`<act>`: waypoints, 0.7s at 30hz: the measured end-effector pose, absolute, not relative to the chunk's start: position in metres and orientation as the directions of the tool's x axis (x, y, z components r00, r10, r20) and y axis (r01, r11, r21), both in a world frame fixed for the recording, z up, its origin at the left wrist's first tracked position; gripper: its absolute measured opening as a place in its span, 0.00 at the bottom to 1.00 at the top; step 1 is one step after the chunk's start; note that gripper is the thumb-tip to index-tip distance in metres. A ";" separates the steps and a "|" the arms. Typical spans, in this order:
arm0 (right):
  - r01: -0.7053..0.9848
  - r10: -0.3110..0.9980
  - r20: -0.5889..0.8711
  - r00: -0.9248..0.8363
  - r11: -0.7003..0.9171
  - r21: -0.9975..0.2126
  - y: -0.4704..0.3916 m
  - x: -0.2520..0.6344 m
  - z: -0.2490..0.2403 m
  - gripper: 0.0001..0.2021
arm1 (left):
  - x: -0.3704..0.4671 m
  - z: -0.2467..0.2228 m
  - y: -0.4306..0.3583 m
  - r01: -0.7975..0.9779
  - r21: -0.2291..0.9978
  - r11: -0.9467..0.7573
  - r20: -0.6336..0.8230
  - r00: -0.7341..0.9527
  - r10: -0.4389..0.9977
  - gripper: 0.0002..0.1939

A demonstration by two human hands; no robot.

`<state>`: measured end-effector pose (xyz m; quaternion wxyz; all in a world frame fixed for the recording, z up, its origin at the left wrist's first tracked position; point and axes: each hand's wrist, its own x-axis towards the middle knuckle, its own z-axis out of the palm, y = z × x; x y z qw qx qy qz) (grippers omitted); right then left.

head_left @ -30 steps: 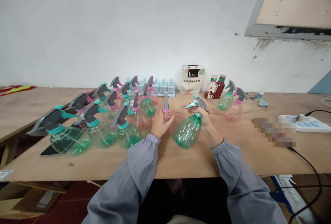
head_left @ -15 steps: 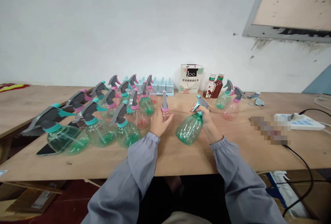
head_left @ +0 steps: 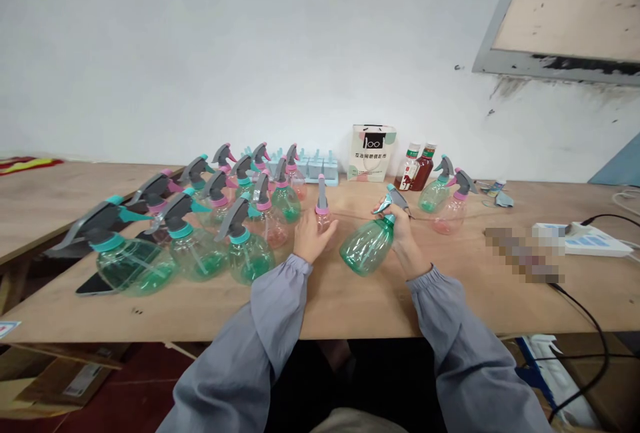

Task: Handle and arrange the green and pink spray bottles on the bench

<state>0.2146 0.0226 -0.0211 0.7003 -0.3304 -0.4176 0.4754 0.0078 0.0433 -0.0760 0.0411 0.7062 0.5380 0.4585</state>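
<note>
My left hand point(head_left: 311, 238) is wrapped round the body of a pink spray bottle point(head_left: 323, 210), which stands upright with its grey trigger head on top. My right hand point(head_left: 400, 223) grips a green spray bottle point(head_left: 367, 246) by its neck and trigger head; this bottle leans, its base down to the left. To the left of my hands stand several green spray bottles point(head_left: 253, 260) and pink spray bottles point(head_left: 274, 228) in rows. On the right, a green bottle point(head_left: 434, 194) and a pink bottle point(head_left: 451, 213) stand side by side.
A paper bag point(head_left: 371, 153), two sauce bottles point(head_left: 423, 168) and a light-blue rack point(head_left: 323, 170) stand near the wall. A power strip point(head_left: 583, 240) with cables lies at the right, beside a pixelated item point(head_left: 524, 255). A dark phone point(head_left: 93, 285) lies at the left.
The view has shifted slightly, moving the scene a little to the right. The green bottle in my right hand tilts somewhat more. Both hands keep their holds.
</note>
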 end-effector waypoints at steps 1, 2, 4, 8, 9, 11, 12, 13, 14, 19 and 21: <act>-0.398 0.943 0.278 0.184 0.330 -0.856 0.022 0.214 -0.021 0.07 | 0.008 -0.076 0.043 0.719 0.550 -0.424 0.606 0.005 0.795 0.22; -0.407 0.944 0.285 0.165 0.329 -0.852 0.022 0.213 -0.021 0.08 | 0.008 -0.076 0.043 0.717 0.550 -0.429 0.608 0.009 0.794 0.22; -0.417 0.944 0.301 0.133 0.329 -0.847 0.021 0.210 -0.020 0.11 | 0.008 -0.075 0.043 0.716 0.551 -0.429 0.605 0.011 0.796 0.21; -0.381 0.939 0.304 0.162 0.344 -0.858 0.023 0.211 -0.022 0.08 | 0.008 -0.075 0.042 0.723 0.550 -0.418 0.598 0.009 0.802 0.21; -0.367 0.937 0.298 0.181 0.346 -0.864 0.025 0.213 -0.023 0.06 | 0.008 -0.075 0.042 0.727 0.547 -0.415 0.599 0.006 0.801 0.21; -0.341 0.929 0.296 0.222 0.358 -0.869 0.028 0.219 -0.026 0.04 | 0.009 -0.076 0.042 0.734 0.544 -0.407 0.601 -0.002 0.799 0.21; -0.331 0.921 0.299 0.249 0.371 -0.867 0.029 0.221 -0.027 0.03 | 0.009 -0.076 0.042 0.737 0.543 -0.403 0.602 -0.006 0.799 0.21; -0.321 0.912 0.305 0.276 0.386 -0.865 0.031 0.224 -0.028 0.03 | 0.009 -0.076 0.042 0.739 0.543 -0.399 0.601 -0.010 0.799 0.22; -0.309 0.903 0.309 0.300 0.398 -0.864 0.031 0.226 -0.028 0.03 | 0.010 -0.076 0.042 0.741 0.543 -0.395 0.600 -0.014 0.800 0.22; -0.194 0.873 0.335 0.356 0.419 -0.887 0.029 0.240 -0.022 0.08 | 0.009 -0.075 0.041 0.736 0.554 -0.388 0.585 -0.013 0.811 0.22; -0.104 0.834 0.370 0.410 0.445 -0.889 0.026 0.256 -0.019 0.08 | 0.008 -0.074 0.040 0.726 0.562 -0.396 0.580 -0.004 0.815 0.21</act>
